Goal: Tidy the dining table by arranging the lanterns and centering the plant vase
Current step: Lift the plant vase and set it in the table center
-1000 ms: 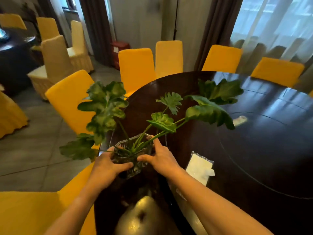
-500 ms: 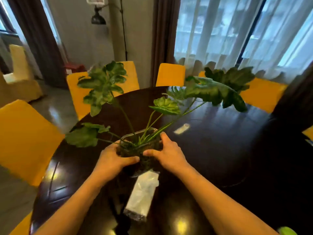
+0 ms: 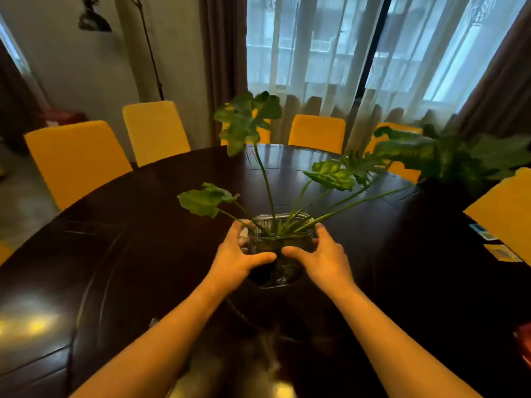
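A clear glass plant vase (image 3: 280,242) with long green stems and broad leaves (image 3: 248,119) is over the dark round dining table (image 3: 129,225), near its middle. My left hand (image 3: 237,258) grips the vase's left side and my right hand (image 3: 323,258) grips its right side, thumbs nearly meeting in front. The vase's base looks close to the tabletop; I cannot tell whether it touches. No lanterns are in view.
Yellow-covered chairs (image 3: 74,159) ring the table's far and left sides, another (image 3: 505,214) at the right. Small cards (image 3: 501,252) lie near the right edge. Curtains and a window fill the back; a floor lamp (image 3: 94,20) stands back left.
Both hands have carried the vase from the table's near-left edge toward its middle. The view swung right toward the window, and the white plastic packet has dropped out of sight.
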